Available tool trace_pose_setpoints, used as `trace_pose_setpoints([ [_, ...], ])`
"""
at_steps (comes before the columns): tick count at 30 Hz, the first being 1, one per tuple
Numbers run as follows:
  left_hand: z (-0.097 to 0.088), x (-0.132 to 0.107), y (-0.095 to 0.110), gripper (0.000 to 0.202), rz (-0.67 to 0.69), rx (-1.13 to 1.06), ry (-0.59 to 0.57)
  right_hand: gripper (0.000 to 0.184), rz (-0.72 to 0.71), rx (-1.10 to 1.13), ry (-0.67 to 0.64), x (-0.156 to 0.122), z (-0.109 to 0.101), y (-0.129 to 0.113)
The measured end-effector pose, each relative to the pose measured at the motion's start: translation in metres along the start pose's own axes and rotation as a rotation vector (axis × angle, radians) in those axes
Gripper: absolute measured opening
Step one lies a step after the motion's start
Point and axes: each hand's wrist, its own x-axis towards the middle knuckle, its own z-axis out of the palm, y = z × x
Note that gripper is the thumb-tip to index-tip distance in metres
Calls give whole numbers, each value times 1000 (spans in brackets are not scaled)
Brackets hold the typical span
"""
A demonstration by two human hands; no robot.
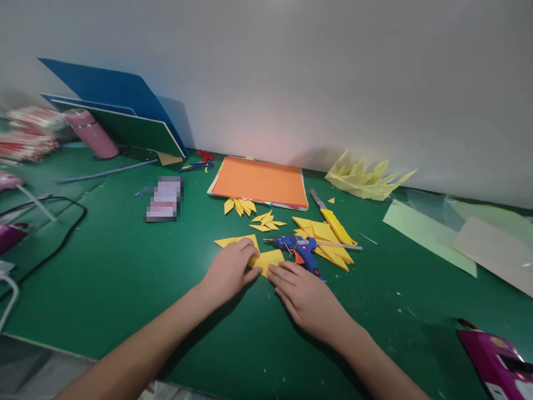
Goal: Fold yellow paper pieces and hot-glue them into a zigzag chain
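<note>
A yellow piece of folded paper (268,260) lies on the green tabletop between my hands. My left hand (230,265) is closed over its left side, thumb and bent fingers pressing on it. My right hand (306,297) rests on its right side with fingers stretched out fairly flat. Under the left fingers, another yellow folded piece (225,242) sticks out to the left. Just beyond my right hand is a blue hot glue gun (297,243) with a glue stick in its back, lying partly on several yellow folded papers (333,253).
Beyond are small yellow paper petals (240,206), a yellow utility knife (337,226), an orange paper stack (260,180) and a pale yellow paper crown (370,180). A phone (165,199), pink bottle (92,133) and blue boards (112,89) stand left; a magenta device (495,361) sits right.
</note>
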Motion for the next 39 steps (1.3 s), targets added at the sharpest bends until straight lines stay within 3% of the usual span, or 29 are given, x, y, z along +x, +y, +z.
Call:
trace_pose_setpoints([
  [9, 1, -2, 3, 11, 2, 29, -15, 37, 11, 24, -31, -1, 2, -1],
  [14, -6, -12, -5, 24, -71, -1, 64, 39, -10, 24, -75, 6, 13, -11],
  [18, -10, -20, -15, 21, -100, -64, 64, 38, -35, 77, -47, 13, 9, -17],
  [21, -10, -23, -17, 17, -94, -92, 76, 38, 48, 102, 88, 13, -7, 5],
  [25, -9, -23, -14, 13, -29, -136, 85, 35, 432, -10, 290, 8, -31, 72],
  [27, -9, -22, -12, 18, 15, -167, 95, 34, 557, -61, 201, 8, -36, 105],
  [29, -9, -21, -12, 25, 49, -187, 96, 32, 564, -67, 145, 10, -36, 126],
  [34, -7, -22, -11, 34, 46, -189, 56, 30, 544, -32, 40, 22, -29, 137],
  [39, -8, -22, -10, 35, 32, -201, 14, 21, 589, -29, 59, 29, -30, 137],
])
